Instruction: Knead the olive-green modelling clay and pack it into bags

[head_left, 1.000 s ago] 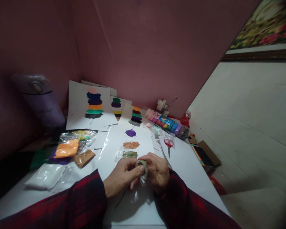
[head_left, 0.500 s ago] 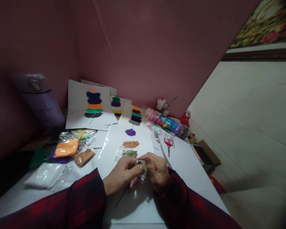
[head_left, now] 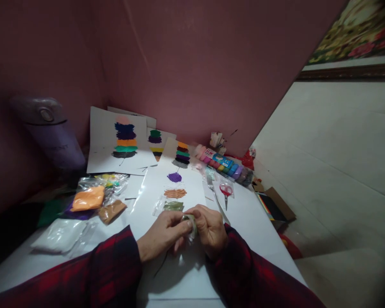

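Note:
Close together over the lower part of a white sheet, both hands pinch a small clear bag with olive-green clay in it. My left hand is closed on its left side, thumb on top. My right hand grips the other side with curled fingers, which hide part of the bag. Just beyond the fingertips lies a flattened olive-green clay strip. Farther up the sheet are a ridged orange-brown clay strip and a rough purple clay patch.
A fork and red-handled scissors lie right of the sheet. Bagged orange clay, brown clay and white clay are left. Behind stand a purple bottle, a banded picture and a multicoloured clay pack.
The view has shifted very slightly, moving everything a little to the left. Both hands keep their hold on the bag, with hardly any movement of the fingers.

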